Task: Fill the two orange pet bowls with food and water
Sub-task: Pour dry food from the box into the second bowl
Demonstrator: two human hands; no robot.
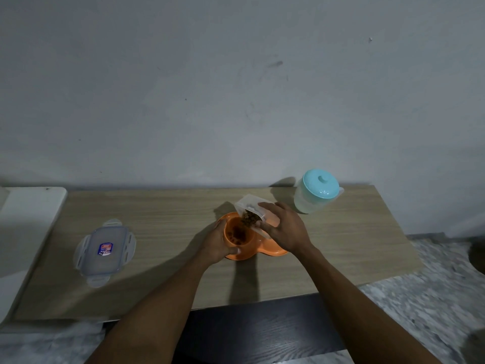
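An orange double pet bowl [244, 254] sits mid-table. My left hand [217, 244] grips the left edge of its left bowl, which holds some brown kibble [237, 235]. My right hand [284, 227] grips a clear plastic food container [249, 203], tilted over that bowl, with brown kibble at its mouth. The right bowl is mostly hidden under my right hand. A water jug with a pale turquoise lid [319, 189] stands upright behind and to the right.
A clear rectangular snap-lock lid [105, 252] lies flat on the wooden table [157, 214] at the left. A white surface [23, 219] adjoins the table's left end. A wall runs directly behind. A dark bench is below the front edge.
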